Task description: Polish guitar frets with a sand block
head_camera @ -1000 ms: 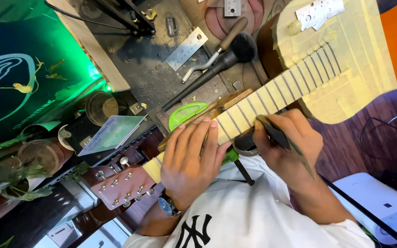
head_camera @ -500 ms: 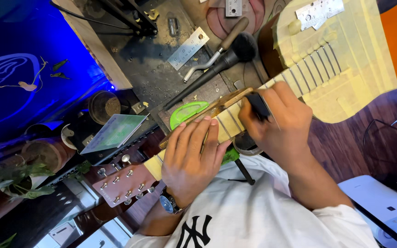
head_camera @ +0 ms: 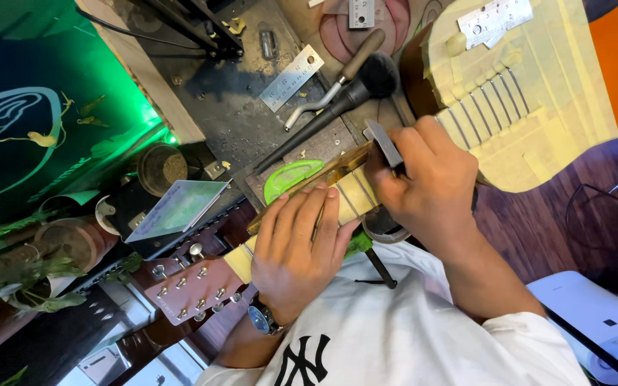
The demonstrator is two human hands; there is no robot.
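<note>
Currently mid fret-dressing: left hand (head_camera: 298, 246) lies flat, fingers spread, pinning the taped guitar neck (head_camera: 355, 193) across the counter (head_camera: 237, 121); right hand (head_camera: 423, 179) pinches a dark file (head_camera: 383, 143) on the frets. Next probably needs level, light strokes.

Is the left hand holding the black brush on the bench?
No, the left hand lies flat on the guitar neck; the black brush lies untouched.

We are in an instrument repair workshop: a masked guitar (head_camera: 516, 107) lies on a bench (head_camera: 230, 121) strewn with steel rulers (head_camera: 292, 78), brushes (head_camera: 352, 96) and tools.
</note>
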